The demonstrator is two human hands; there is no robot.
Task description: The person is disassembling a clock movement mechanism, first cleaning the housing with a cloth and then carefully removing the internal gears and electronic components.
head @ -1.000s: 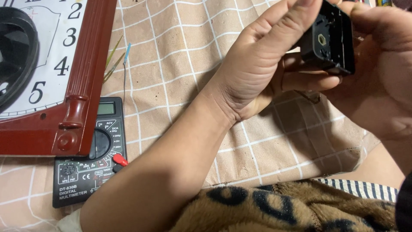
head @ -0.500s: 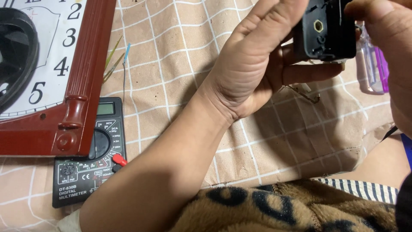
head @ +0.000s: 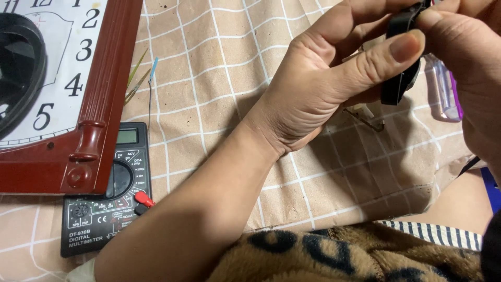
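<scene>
Head view: left hand (head: 318, 89) and right hand (head: 464, 62) both pinching small black clock mechanism (head: 399, 78) by edges; seeming light, rigid, fragile.

Your left hand (head: 318, 99) and right hand (head: 464, 68) are bare, with short, plain nails and no rings. Your left forearm is bare too, with no sleeve or watch.

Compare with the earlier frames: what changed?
The black clock module has been turned from face-on to edge-on, gripped by the left hand and right hand. The clear bottle now shows behind it. Wall clock and multimeter unmoved.
</scene>
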